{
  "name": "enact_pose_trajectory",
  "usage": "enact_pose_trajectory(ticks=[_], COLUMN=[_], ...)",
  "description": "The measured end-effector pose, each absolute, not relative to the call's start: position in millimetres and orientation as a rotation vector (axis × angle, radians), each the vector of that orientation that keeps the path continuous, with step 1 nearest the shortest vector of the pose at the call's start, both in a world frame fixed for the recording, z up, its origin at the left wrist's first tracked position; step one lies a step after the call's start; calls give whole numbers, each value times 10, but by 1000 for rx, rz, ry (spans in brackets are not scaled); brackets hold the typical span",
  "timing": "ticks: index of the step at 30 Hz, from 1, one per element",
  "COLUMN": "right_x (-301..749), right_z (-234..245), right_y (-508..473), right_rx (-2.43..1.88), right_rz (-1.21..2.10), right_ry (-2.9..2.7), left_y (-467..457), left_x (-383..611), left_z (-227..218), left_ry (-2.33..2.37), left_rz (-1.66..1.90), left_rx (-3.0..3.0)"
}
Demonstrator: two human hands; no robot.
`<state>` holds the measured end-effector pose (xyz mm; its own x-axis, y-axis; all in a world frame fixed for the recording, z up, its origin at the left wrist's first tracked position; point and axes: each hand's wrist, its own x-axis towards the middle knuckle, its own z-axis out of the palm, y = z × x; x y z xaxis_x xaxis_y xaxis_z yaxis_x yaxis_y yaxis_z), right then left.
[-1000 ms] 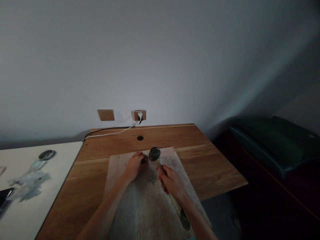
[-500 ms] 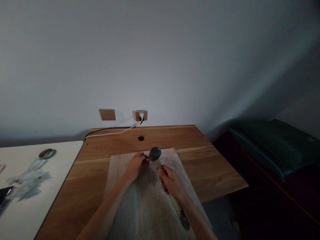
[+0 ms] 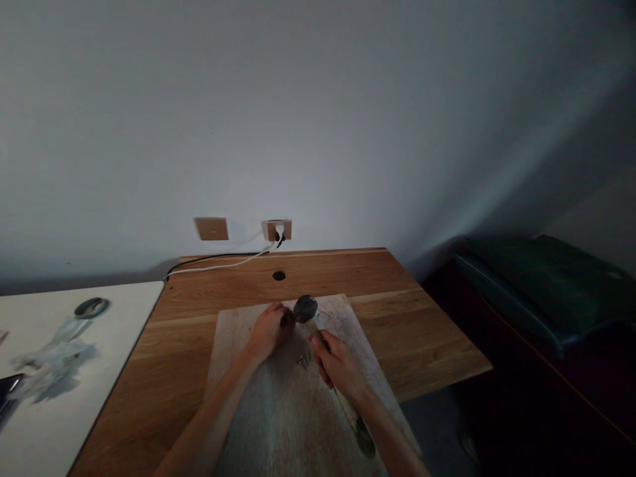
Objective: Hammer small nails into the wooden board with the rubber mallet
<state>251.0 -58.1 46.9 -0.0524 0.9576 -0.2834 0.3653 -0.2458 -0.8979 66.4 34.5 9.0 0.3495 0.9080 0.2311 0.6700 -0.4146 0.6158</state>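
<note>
The right hand (image 3: 339, 366) is clamped around a mallet (image 3: 305, 309) with a pale, dark-ended shaft, its rounded dark head just beside the left hand (image 3: 267, 330), whose curled fingers may or may not grip something. Both hands, apart, occupy a scuffed rectangular board (image 3: 271, 417) on grained wooden tabletop (image 3: 427, 331), small shiny pieces (image 3: 303, 360) between.
</note>
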Motion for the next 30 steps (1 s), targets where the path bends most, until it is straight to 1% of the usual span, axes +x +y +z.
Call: enact_pose_trajectory(ticks=[8, 12, 14, 16, 19, 30], right_x=[2599, 2788, 2872, 2923, 2941, 2961], right_z=[467, 429, 379, 322, 258, 154], right_y=[-650, -870, -969, -1033, -1064, -1072], right_rx=[-1618, -1634, -1657, -1687, -1699, -1680], right_rz=[1321, 1336, 1333, 1325, 1308, 1308], right_ry=[-1384, -1325, -1339, -1341, -1331, -1284], left_y=[359, 227, 82, -79, -262, -302], left_x=[669, 654, 634, 613, 605, 542], left_z=[77, 173, 268, 363, 450, 407], left_ry=[1376, 1370, 1259, 1121, 1059, 1128], left_rz=[761, 801, 724, 567, 389, 260], left_rx=[2225, 2246, 2337, 2437, 2508, 2509])
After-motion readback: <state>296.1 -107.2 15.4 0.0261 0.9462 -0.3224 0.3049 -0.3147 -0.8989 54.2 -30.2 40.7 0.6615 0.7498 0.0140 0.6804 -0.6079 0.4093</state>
